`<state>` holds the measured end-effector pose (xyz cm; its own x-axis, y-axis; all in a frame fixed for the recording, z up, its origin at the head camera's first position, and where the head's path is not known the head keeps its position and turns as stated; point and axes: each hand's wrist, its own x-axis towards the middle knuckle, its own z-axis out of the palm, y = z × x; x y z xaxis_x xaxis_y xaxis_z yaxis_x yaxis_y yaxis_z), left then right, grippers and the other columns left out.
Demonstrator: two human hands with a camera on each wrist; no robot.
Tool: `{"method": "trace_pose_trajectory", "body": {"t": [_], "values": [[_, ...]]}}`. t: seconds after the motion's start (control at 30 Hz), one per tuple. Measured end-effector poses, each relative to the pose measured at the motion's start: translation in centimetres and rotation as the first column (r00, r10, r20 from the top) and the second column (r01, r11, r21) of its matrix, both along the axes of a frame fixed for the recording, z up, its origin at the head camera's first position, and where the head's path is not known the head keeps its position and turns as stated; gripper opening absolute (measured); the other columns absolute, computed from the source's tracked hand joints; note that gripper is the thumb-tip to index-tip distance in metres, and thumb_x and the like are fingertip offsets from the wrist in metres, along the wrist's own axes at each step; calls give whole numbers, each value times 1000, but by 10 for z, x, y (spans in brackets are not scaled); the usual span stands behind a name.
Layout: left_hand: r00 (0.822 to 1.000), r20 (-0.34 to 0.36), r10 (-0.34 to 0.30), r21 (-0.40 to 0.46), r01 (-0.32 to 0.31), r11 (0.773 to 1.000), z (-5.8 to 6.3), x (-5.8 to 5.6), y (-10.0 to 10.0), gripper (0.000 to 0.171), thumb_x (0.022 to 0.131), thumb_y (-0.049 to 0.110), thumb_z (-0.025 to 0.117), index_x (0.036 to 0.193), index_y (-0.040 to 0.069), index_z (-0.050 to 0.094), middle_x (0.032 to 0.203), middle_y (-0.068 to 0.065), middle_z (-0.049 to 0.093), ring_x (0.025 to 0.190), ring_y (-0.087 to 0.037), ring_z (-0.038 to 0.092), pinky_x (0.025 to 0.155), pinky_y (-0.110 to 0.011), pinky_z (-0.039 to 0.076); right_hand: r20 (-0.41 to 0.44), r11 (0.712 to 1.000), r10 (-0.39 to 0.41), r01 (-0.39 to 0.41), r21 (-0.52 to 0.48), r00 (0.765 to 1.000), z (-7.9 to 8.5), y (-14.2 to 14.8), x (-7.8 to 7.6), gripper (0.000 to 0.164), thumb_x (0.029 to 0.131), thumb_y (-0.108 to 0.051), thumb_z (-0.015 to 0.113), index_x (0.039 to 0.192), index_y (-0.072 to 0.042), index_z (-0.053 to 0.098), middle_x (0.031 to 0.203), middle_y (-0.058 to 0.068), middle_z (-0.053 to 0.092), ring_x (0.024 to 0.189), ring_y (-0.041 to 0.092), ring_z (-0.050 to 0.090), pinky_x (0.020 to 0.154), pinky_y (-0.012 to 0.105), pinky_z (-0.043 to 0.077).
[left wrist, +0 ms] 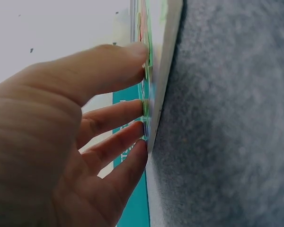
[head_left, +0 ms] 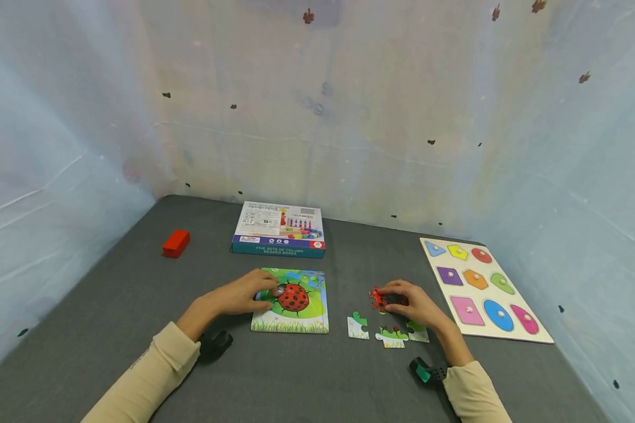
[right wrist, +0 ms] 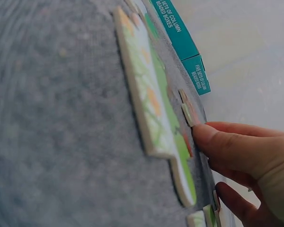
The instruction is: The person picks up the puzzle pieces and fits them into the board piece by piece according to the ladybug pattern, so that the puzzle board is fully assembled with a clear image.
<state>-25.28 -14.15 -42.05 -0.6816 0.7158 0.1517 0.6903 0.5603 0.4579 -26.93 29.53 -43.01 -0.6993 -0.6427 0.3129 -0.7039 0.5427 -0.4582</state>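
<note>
A square ladybug puzzle board (head_left: 294, 298) lies before me, a ladybug picture filling its middle. My left hand (head_left: 243, 294) rests on its left side; in the left wrist view the thumb and fingertips touch the surface, spread apart. To the right, my right hand (head_left: 413, 301) pinches a red puzzle piece (head_left: 377, 299) with black spots, low over the cloth. Around that hand lie a green-and-white corner piece (head_left: 357, 326), a grass edge piece (head_left: 392, 338) and another green piece (head_left: 419, 332), partly hidden by the hand. Dark shapes beneath the right fingers are too covered to make out.
Behind the board is a flat bead-set box (head_left: 278, 230). A red block (head_left: 176, 243) sits at the far left. On the right lies a shape-peg board (head_left: 484, 288) with knobbed pieces. Grey cloth (head_left: 307, 376) covers the table, and pale sheeting hangs around it.
</note>
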Motion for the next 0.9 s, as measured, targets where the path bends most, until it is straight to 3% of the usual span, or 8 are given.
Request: {"method": "trace_pose_trajectory", "body": {"t": [0.13,0.37,0.6,0.9], "values": [[1000,-3,-4,-4,4,1000,-1,0,0,21,87,17,66,106,11,64,117,-6,56,112,-26,46,94,-47,39,-43,1000,-8,9,18,999,0,-7,0,34,84,-12,69,116,-3,64,111,10,60,100,24,56,80,41,47],[1000,-7,-2,-2,2,1000,-3,0,-1,23,87,17,66,109,11,65,119,-6,55,113,-26,45,94,-48,39,-52,999,-10,8,-43,999,9,-35,0,34,86,-15,68,119,-8,64,116,8,57,108,25,54,86,46,44],[1000,-11,-9,4,9,1000,-4,-2,0,22,87,17,66,109,11,65,117,-5,55,113,-25,45,94,-47,38,-44,996,39,-42,-83,998,19,-76,3,35,86,-11,67,119,-3,63,115,11,57,107,26,54,85,45,45],[1000,-18,-7,3,7,1000,-3,0,0,20,87,17,66,107,13,65,115,-2,54,111,-25,45,92,-47,39,-55,986,126,-131,-103,991,13,-125,-1,34,86,-12,66,118,-4,63,115,11,56,106,24,54,84,41,46]]}}
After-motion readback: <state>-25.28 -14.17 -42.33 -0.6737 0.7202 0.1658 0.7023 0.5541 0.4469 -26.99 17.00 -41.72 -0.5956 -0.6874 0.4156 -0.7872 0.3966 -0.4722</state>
